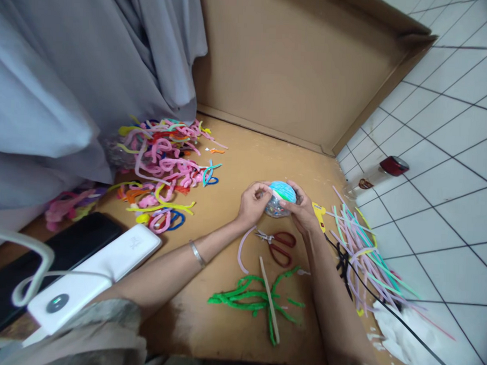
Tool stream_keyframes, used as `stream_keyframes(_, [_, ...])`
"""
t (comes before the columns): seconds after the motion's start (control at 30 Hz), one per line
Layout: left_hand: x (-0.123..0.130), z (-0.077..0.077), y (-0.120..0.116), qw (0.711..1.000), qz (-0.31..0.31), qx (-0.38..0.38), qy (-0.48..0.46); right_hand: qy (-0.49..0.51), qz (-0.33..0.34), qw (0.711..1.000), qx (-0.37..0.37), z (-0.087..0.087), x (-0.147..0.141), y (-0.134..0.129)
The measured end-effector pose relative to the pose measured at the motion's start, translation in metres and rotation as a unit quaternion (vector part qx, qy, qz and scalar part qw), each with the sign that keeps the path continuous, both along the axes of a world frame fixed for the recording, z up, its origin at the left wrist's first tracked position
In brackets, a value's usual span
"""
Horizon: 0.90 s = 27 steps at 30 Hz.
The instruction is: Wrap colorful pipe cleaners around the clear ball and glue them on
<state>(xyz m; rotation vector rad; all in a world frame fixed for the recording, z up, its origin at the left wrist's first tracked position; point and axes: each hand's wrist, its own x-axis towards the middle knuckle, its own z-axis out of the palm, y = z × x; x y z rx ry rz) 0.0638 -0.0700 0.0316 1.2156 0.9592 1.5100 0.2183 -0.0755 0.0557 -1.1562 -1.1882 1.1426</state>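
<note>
A round ball [283,190] has a blue, ridged top with a green and a white band, and a clear, shiny lower part. My right hand [303,209] grips it from the right, thumb across its front. At the ball's left side my left hand [254,205] has its fingers pinched together by the white band; what lies between them is too small to make out. Just below the hands lie scissors with red handles [281,247] and a curved, pale lilac pipe cleaner [242,250]. Nearer to me, green pipe cleaners [246,296] lie under a thin beige stick [269,302].
Tangled pink and mixed pipe cleaners [163,163] fill the left of the table. A white power bank [98,273] lies front left. On the right are a yellow glue gun [319,217], straight pastel pipe cleaners [361,263] and a black cable [399,317]. Cardboard [281,60] stands behind.
</note>
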Motion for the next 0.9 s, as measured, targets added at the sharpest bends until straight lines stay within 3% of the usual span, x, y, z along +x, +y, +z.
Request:
stream_keyframes(0.47, [0.0022, -0.003, 0.0047, 0.995, -0.018, -0.036, -0.092, 0.023, -0.005, 1.0, -0.012, 0.0024, -0.0023, -0.0016])
stream_keyframes(0.67, [0.0022, -0.002, 0.005, 0.984, -0.038, -0.07, -0.158, 0.04, -0.015, 0.999, -0.022, 0.0009, -0.0021, -0.0014])
stream_keyframes(0.9, [0.0052, -0.0074, 0.0052, 0.978, -0.026, -0.121, -0.169, 0.05, -0.029, 0.998, -0.014, -0.0008, -0.0034, -0.0002])
